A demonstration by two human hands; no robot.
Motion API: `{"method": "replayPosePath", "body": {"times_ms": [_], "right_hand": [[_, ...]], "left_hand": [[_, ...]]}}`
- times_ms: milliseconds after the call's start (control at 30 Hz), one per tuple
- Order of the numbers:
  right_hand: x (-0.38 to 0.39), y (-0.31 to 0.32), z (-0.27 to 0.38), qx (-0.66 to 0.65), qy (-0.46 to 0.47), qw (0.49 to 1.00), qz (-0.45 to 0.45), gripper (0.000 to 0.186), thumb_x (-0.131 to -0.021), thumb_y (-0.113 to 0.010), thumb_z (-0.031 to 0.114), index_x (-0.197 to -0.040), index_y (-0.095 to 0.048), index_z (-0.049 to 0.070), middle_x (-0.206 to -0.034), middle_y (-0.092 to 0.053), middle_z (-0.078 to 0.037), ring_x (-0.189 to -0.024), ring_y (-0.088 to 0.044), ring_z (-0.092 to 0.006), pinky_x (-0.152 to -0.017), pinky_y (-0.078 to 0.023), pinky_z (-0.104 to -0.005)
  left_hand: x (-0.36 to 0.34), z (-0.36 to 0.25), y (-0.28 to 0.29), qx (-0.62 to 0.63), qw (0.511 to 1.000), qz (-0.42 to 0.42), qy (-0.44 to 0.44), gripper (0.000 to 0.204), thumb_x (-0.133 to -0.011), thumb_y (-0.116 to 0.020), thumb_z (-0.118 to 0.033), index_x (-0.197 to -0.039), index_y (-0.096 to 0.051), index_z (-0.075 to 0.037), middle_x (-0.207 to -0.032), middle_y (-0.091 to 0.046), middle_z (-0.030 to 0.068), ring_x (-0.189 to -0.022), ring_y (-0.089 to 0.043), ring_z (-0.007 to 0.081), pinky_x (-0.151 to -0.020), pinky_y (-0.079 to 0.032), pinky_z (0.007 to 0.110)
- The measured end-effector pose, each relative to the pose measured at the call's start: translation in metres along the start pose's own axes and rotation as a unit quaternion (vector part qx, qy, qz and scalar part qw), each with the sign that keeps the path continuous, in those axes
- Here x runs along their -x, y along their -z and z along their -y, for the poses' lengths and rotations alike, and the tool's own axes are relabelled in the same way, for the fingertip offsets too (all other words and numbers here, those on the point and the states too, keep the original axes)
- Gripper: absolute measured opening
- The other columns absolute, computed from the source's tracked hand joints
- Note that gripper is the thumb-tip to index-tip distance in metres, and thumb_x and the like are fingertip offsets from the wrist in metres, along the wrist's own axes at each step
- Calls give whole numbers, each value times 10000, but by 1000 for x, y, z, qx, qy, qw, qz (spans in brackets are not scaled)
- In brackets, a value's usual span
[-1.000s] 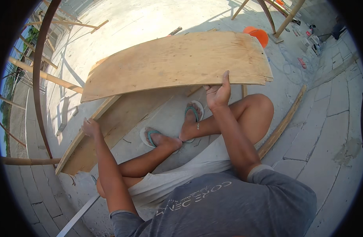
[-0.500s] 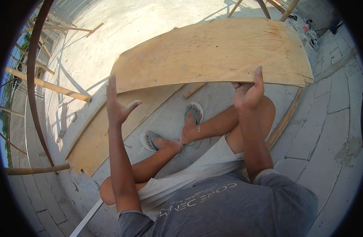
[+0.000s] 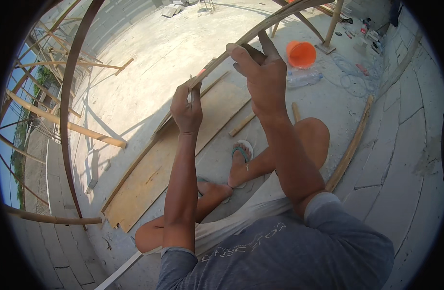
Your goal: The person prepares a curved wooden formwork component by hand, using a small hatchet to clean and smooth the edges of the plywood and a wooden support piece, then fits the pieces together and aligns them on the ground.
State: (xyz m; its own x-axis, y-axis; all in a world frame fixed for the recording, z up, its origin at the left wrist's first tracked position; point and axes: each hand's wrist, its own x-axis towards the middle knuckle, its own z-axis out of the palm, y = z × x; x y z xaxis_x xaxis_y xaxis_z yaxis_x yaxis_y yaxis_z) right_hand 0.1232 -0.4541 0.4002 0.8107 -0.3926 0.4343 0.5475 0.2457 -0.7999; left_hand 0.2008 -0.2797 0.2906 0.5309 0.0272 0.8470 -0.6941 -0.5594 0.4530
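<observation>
Both hands hold a plywood sheet [image 3: 263,25] up in front of me, tilted so that little more than its narrow edge shows. My left hand [image 3: 187,110] is closed on the edge toward its lower left part, thumb on one side. Farther right and higher, my right hand [image 3: 264,72] grips the same edge, its fingers wrapped partly out of sight behind the wood. Below them a second plywood sheet [image 3: 149,176] lies on the concrete floor, left of my sandalled feet.
An orange bucket [image 3: 300,53] lies tipped beyond my right hand, beside a clear plastic bottle [image 3: 304,78]. Pale block walls [image 3: 396,130] rise at the right. Bamboo poles [image 3: 67,123] stand at the left, and a wooden pole [image 3: 351,142] lies along the right wall.
The plywood sheet has turned from showing its broad face to nearly edge-on and has risen. My left hand, earlier spread flat against its end, has closed on the edge. The bucket has come into sight.
</observation>
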Motion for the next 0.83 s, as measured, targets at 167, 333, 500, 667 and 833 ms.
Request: {"method": "replayPosePath", "body": {"times_ms": [167, 333, 500, 667, 833], "right_hand": [[8, -18, -7, -53, 41, 993, 96, 665, -900, -724, 90, -1480, -427, -43, -1241, -663, -168, -1057, -676, -175, -877, -559, -292], [41, 1, -34, -38, -36, 997, 51, 376, -916, -718, 143, -1246, -643, -19, -1092, -715, -123, -898, -720, -153, -709, -576, -266], [39, 21, -58, 77, -109, 990, 32, 250, -942, -683, 156, -1148, -705, 17, -993, -721, -73, -790, -711, -127, -644, -562, -254], [46, 4, -78, 110, -72, 990, 58, 420, -967, -685, 221, -1334, -619, 25, -1120, -699, -118, -930, -694, -155, -672, -577, -278], [62, -13, -99, 137, -48, 976, 164, 531, -995, -657, 260, -1468, -523, 60, -1380, -596, -153, -1085, -652, -212, -947, -547, -345]], "left_hand": [[-53, -18, 62, 40, 995, -68, 67, 210, -1017, -634, -190, -926, -620, -2, -788, -553, 8, -756, -469, 79, -702, -412, 247], [-64, -24, 122, 108, 980, -159, 49, 215, -1038, -599, -187, -958, -638, 9, -885, -621, 16, -835, -558, 82, -759, -460, 247], [-103, -55, 173, 104, 970, -207, 72, 284, -1051, -574, -258, -1075, -651, 15, -972, -661, 50, -894, -631, 120, -805, -522, 281], [-99, -29, 203, 233, 951, -186, 85, 334, -1064, -534, -264, -1176, -626, 37, -1122, -675, 81, -1029, -638, 163, -914, -515, 309], [-70, -4, 216, 260, 940, -192, 108, 482, -1065, -516, -276, -1397, -488, 72, -1396, -564, 123, -1311, -507, 226, -1130, -369, 368]]}}
